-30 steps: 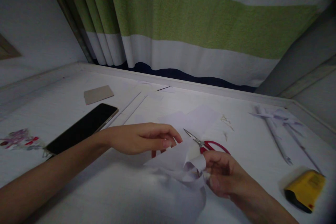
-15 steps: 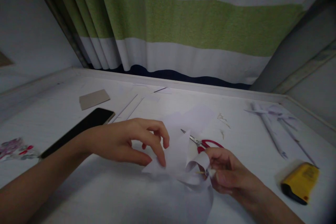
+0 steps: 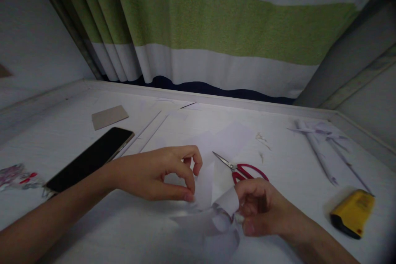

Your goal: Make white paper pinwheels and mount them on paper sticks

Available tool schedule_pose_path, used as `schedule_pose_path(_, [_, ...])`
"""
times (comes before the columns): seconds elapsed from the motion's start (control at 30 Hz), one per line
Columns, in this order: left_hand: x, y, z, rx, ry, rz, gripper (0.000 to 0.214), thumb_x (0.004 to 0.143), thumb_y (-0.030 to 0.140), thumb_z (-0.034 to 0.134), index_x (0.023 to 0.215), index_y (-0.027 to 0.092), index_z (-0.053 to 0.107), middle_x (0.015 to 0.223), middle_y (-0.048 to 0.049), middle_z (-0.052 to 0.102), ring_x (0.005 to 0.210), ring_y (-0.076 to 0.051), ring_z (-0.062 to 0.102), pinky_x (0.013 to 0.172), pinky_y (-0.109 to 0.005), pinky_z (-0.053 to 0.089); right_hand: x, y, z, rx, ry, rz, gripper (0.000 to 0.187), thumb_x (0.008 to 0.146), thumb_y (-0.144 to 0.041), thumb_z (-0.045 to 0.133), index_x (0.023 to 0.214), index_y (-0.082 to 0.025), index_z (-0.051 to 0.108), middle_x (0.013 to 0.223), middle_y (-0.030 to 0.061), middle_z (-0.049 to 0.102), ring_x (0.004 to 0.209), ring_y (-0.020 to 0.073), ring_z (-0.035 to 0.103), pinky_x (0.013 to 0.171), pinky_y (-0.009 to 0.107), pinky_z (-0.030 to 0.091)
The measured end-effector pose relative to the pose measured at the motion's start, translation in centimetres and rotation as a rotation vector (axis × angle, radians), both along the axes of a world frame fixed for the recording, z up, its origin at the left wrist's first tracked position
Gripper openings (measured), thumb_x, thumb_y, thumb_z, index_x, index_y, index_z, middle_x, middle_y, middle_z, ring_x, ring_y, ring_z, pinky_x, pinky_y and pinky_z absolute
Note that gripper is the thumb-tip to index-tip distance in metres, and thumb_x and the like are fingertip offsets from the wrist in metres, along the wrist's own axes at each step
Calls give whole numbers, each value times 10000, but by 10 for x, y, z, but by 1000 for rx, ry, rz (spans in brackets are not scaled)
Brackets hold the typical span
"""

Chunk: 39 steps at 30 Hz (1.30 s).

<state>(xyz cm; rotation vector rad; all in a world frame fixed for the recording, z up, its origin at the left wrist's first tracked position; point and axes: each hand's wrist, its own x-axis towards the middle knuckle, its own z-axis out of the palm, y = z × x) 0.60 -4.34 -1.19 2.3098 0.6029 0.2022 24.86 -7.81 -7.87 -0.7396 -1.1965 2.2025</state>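
Note:
In my right hand (image 3: 262,208) is a white paper flower (image 3: 221,218), with curled, pointed petals spreading left and down. My thumb and fingers pinch it at its pale base. My left hand (image 3: 173,173) hovers just left of the flower, thumb and index fingertip pressed together. Whether a bit of paper sits between those fingertips is too blurred to tell. Red-handled scissors (image 3: 236,168) lie behind my right hand, blades pointing up and left. Sheets of white paper (image 3: 232,136) lie flat behind the flower.
A black phone (image 3: 93,159) lies by my left forearm, with a clear packet (image 3: 23,177) beyond it. A grey card (image 3: 109,117) and thin white sticks (image 3: 151,130) are farther back. On the right are paper rolls (image 3: 318,152) and a yellow-black tool (image 3: 352,214).
My left hand's thumb and index finger have come together, off the petal tip they were touching. The flower has shifted slightly left and down with my right hand, showing more of the scissors.

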Motion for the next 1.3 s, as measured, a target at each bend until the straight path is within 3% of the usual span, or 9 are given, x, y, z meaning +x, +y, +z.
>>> schedule_pose_path(0.13, [3, -9, 3, 76, 12, 31, 95, 775, 167, 536, 813, 181, 622, 924, -6, 465, 708, -62, 484, 646, -142, 377, -2, 1, -1, 39, -61, -89, 211, 522, -106, 739, 694, -141, 622, 567, -55, 532, 481, 25, 443, 438, 114, 332])
schedule_pose_path(0.4, [12, -16, 3, 10, 93, -23, 101, 797, 143, 510, 834, 161, 603, 805, 10, 612, 728, -77, 555, 656, -132, 375, -5, -6, -2, 91, -155, -103, 216, 521, -85, 724, 711, -138, 634, 542, -65, 504, 453, 20, 399, 405, 113, 308])
schedule_pose_path(0.57, [20, -25, -3, 34, 161, 56, 132, 778, 121, 518, 826, 182, 624, 786, 6, 640, 700, -102, 573, 631, -163, 382, -10, -9, -7, 62, -158, -154, 211, 507, -97, 730, 690, -162, 647, 547, -63, 521, 466, 29, 435, 420, 119, 340])
schedule_pose_path(0.8, [28, -30, -10, -23, 156, 168, 152, 766, 105, 500, 740, 157, 641, 674, 0, 637, 592, -101, 556, 559, -169, 364, -13, -10, -5, 19, -231, -124, 213, 467, -103, 747, 645, -155, 642, 499, -78, 481, 389, 5, 353, 360, 109, 298])
schedule_pose_path(1.03, [27, -30, -14, -104, 118, 216, 150, 776, 132, 504, 738, 153, 648, 634, 11, 637, 542, -83, 544, 516, -159, 343, -14, -9, -4, -12, -206, -192, 222, 455, -87, 756, 631, -163, 643, 517, -75, 509, 415, 9, 409, 390, 107, 340])
schedule_pose_path(1.17, [27, -31, -13, -80, 104, 168, 140, 791, 132, 504, 779, 159, 640, 704, 9, 650, 612, -85, 566, 576, -153, 360, -15, -9, -1, -21, -203, -294, 228, 482, -117, 760, 670, -161, 639, 521, -73, 522, 375, -5, 362, 359, 106, 308])
schedule_pose_path(1.3, [28, -31, -13, -23, 105, 80, 113, 768, 101, 538, 741, 147, 638, 756, 4, 644, 693, -95, 568, 640, -155, 366, -15, -10, -2, 8, -199, -250, 230, 471, -126, 761, 663, -155, 638, 538, -59, 525, 439, 23, 426, 390, 119, 326])
